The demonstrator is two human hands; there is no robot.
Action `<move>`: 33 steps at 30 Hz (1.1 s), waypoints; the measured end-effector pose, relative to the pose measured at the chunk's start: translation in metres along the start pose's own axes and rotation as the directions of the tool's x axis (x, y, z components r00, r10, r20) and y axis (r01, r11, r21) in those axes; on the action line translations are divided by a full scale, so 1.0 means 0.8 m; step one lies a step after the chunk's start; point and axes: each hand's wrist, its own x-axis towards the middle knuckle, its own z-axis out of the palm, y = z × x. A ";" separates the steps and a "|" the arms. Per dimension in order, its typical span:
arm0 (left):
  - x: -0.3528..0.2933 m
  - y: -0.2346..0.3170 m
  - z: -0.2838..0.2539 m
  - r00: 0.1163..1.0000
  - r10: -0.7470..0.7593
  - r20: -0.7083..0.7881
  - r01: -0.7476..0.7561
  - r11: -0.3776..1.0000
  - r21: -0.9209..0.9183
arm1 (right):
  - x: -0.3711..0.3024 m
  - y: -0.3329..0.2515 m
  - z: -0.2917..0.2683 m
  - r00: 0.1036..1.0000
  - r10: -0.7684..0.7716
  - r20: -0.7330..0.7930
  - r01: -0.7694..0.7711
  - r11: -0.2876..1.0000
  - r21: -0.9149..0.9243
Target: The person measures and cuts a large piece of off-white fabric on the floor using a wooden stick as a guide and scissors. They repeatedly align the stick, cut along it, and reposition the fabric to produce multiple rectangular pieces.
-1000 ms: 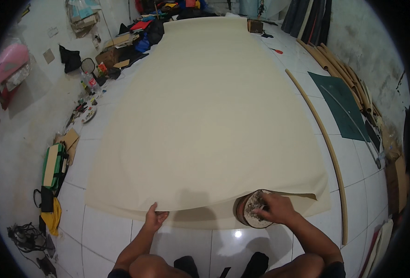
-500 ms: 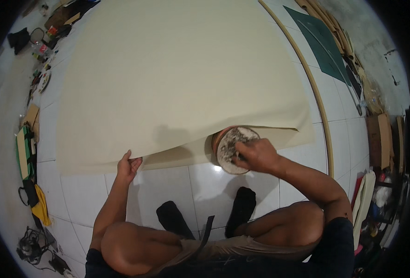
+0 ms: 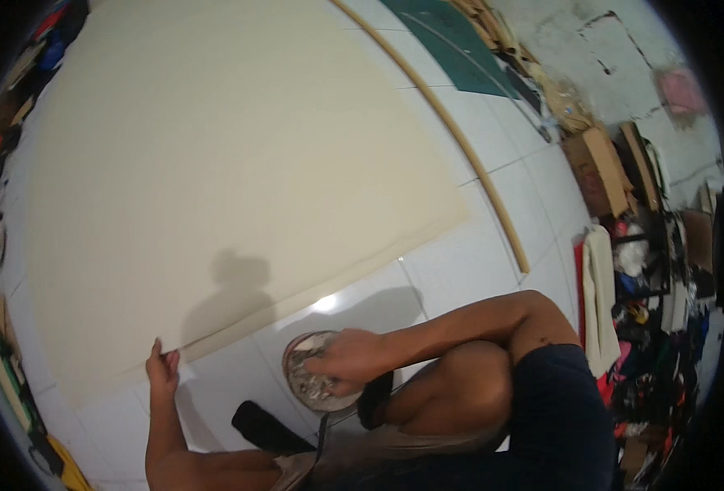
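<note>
A large cream sheet [image 3: 239, 164] covers much of the tiled floor in front of me. My left hand [image 3: 163, 368] pinches its near edge at the left, thumb above and fingers below. My right hand [image 3: 352, 360] grips a round can [image 3: 306, 391] by its top, with the fingertips partly hidden. That top is pale, crusted and stained dark, and a reddish rim shows around it. The can is close to my legs, apart from the sheet; whether it touches the floor I cannot tell.
A long tan tube [image 3: 460, 139] lies on the tiles along the sheet's right side. Beyond it are a dark green sheet [image 3: 460, 57] and cardboard boxes [image 3: 595, 172]. Mixed clutter [image 3: 656, 327] lines the right wall. My black-socked foot [image 3: 268, 425] is near the can.
My right hand has brought the can out from under the sheet's raised edge toward my legs. The near edge now lies lower and flatter. My view has turned to the right.
</note>
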 end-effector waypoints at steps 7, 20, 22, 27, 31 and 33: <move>-0.006 0.026 -0.016 0.999 -0.015 0.029 0.016 0.999 -0.032 | -0.012 0.106 -0.034 0.922 0.274 -0.273 -0.032 0.758 0.652; 0.011 0.007 -0.058 0.950 0.257 -0.181 -0.235 0.963 0.130 | -0.071 0.255 0.046 0.399 0.483 -0.780 -0.719 0.693 0.062; 0.011 0.007 -0.049 0.936 0.260 -0.237 -0.220 0.958 0.182 | -0.070 0.259 0.050 0.380 0.489 -0.785 -0.717 0.692 0.083; -0.009 -0.012 -0.043 0.858 0.392 -0.331 -0.250 0.883 0.397 | -0.077 0.258 0.077 0.393 0.531 -0.751 -0.743 0.665 0.082; -0.020 -0.017 -0.043 0.879 0.347 -0.326 -0.228 0.908 0.351 | -0.086 0.254 0.084 0.407 0.571 -0.713 -0.757 0.648 0.087; -0.020 -0.013 -0.034 0.872 0.360 -0.331 -0.244 0.907 0.344 | -0.087 0.256 0.080 0.399 0.566 -0.721 -0.760 0.644 0.084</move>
